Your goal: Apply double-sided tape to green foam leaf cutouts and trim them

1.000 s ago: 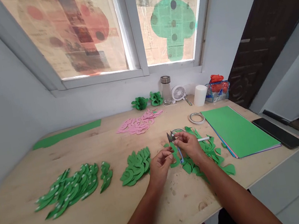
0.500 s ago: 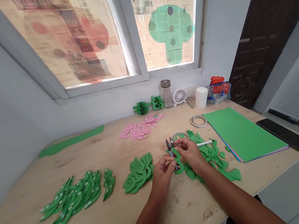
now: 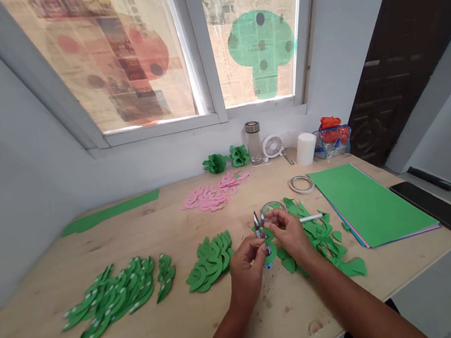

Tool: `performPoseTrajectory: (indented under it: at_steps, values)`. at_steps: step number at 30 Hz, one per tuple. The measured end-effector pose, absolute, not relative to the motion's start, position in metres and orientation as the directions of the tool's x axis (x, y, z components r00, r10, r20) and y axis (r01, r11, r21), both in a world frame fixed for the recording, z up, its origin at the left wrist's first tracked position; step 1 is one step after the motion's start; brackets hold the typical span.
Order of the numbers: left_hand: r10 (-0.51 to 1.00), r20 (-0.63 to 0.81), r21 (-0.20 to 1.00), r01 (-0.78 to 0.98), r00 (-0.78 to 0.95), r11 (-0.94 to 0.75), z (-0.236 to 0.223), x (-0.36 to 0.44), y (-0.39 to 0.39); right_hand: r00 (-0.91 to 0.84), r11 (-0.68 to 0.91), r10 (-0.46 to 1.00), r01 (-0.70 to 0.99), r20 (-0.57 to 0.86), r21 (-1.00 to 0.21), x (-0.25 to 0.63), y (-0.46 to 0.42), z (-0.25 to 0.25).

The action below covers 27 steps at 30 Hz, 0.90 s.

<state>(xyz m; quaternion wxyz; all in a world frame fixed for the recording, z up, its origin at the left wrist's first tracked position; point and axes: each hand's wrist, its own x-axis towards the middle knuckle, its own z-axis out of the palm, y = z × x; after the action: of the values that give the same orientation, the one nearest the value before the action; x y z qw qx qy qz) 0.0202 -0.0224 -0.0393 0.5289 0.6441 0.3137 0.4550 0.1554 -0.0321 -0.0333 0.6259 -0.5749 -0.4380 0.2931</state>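
A small pair of snips (image 3: 256, 223) points upward between my hands, its two dark blades apart and a bit of blue handle showing low down. My left hand (image 3: 246, 265) is closed around the snips at their middle. A curved green paper cutout (image 3: 270, 247) hangs right beside them, pinched in the fingers of my right hand (image 3: 289, 233), whose fingertips are close to the right blade. My fingers partly hide both the handle and the paper. Loose green paper scraps (image 3: 324, 239) lie under and right of my right hand, with a white pen (image 3: 311, 217) on top.
Left of my hands are a stack of green cutouts (image 3: 209, 262) and a pile with white marks (image 3: 121, 292). Pink cutouts (image 3: 212, 193) lie behind. Tape rolls (image 3: 301, 185), green sheets (image 3: 377, 203) and a dark phone-like slab (image 3: 434, 205) are to the right. A glass bottle (image 3: 254, 145) and fan (image 3: 273, 146) stand by the wall.
The view has shifted slightly. The snips' blades have turned a little and more blue handle shows beneath the green cutout. My hands stay close together in nearly the same place.
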Motion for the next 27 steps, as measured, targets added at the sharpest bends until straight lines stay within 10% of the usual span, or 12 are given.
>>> performPoseTrajectory:
  at_steps: [27]
  values:
    - [0.830, 0.339, 0.921, 0.023, 0.444, -0.388, -0.031, 0.016, -0.023, 0.367, 0.232, 0.823, 0.479, 0.433, -0.847, 0.158, -0.043, -0.016]
